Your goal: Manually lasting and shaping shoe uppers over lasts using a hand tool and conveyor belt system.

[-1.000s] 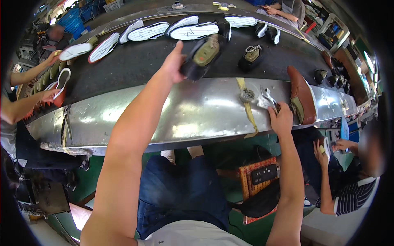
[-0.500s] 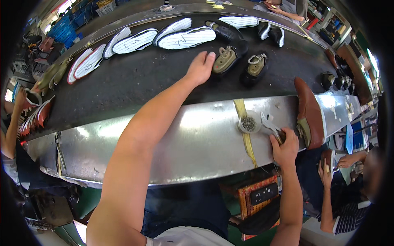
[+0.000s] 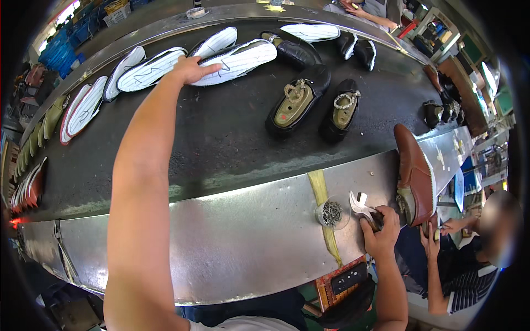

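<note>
A white-bottomed shoe upper (image 3: 243, 59) lies on the dark bench top at the far side. My left hand (image 3: 190, 70) is at its left end, thumb across the white underside; the fingers are partly hidden, but the hand looks closed on it. At the near metal ledge, my right hand (image 3: 382, 229) is wrapped round the dark handle of a hammer (image 3: 361, 205) with a curved metal head. Left of the hammer stands a clear round tub of small nails (image 3: 332, 213). To its right a brown boot (image 3: 414, 176) stands upright.
Two black shoes on lasts (image 3: 295, 105) stand mid-bench. More white-bottomed uppers (image 3: 152, 70) line the far edge, with green ones (image 3: 38, 129) and red ones (image 3: 30, 190) at left. A yellow strip (image 3: 320, 187) crosses the metal ledge (image 3: 243, 248). A co-worker's hands (image 3: 430, 240) are at right.
My left hand has moved left, away from the black shoes, onto the white-bottomed upper. The right hand still holds the hammer, and the view has shifted.
</note>
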Tool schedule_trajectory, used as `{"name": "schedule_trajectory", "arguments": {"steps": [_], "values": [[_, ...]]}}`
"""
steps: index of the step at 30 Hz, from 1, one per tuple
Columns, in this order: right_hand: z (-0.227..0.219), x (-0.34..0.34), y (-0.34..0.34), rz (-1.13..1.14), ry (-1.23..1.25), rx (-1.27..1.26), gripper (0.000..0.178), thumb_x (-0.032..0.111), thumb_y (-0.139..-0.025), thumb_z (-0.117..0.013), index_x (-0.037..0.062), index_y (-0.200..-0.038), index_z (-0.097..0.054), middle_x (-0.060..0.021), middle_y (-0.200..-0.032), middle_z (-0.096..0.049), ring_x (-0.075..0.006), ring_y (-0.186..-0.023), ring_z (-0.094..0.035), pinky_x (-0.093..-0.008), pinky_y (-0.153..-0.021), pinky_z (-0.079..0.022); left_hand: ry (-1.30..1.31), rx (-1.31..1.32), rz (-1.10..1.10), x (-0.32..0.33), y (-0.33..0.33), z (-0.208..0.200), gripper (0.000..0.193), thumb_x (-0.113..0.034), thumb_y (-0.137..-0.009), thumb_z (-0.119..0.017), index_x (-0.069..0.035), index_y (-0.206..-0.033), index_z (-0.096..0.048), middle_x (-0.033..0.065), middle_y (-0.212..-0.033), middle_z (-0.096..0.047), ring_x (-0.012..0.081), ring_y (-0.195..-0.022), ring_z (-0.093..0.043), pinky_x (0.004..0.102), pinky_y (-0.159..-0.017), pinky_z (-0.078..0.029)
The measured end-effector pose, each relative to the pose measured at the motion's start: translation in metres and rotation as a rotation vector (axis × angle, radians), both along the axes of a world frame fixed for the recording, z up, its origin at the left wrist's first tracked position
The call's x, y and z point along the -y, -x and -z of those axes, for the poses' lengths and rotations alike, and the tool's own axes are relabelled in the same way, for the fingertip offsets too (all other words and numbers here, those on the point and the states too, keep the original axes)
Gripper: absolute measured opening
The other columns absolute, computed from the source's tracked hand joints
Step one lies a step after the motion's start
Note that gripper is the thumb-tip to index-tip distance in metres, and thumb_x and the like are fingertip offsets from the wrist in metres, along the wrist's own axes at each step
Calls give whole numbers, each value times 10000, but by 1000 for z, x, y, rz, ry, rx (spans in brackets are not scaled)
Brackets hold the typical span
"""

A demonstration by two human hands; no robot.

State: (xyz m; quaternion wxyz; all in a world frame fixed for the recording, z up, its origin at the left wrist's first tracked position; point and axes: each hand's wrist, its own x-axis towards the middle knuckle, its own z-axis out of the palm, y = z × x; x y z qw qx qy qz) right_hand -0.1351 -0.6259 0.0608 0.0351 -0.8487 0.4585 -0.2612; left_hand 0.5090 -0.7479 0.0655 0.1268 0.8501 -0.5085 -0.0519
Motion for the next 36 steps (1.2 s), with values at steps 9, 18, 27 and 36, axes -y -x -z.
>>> {"name": "schedule_trajectory", "arguments": {"steps": [9,18,27,36], "values": [[0,-3,7,45,-2,-5,421,243,-776,-807,37,-1087,-612,-159,-1020,-638,-382,-950,-598,-468,-848,-465,-142,11,5,-117,82,-35,936,-827,-794,-606,6,-1209,-699,285,-1252,-620,404,-1229,-583,438,-1025,-490],[5,-5,10,20,34,11,451,302,-805,-782,38,-1133,-621,-176,-1058,-659,-395,-987,-623,-472,-888,-473,-174,-103,-116,-433,136,-120,731,-626,-810,-745,52,-1083,-725,319,-1286,-576,418,-1232,-569,426,-1019,-476],[-1,-9,18,56,21,-8,461,334,-843,-755,37,-1167,-616,-178,-1123,-666,-396,-1047,-622,-470,-939,-469,-17,103,274,-498,199,-96,952,-469,-805,-799,20,-1516,-397,332,-1611,-249,495,-1509,-222,509,-1237,-197],[5,-16,13,104,101,-21,448,328,-900,-715,10,-1194,-600,-203,-1149,-653,-412,-1092,-611,-484,-949,-463,-198,-105,214,-401,198,-87,858,-448,-790,-809,-31,-1467,-487,226,-1345,-626,386,-1187,-633,415,-1018,-491]]}}
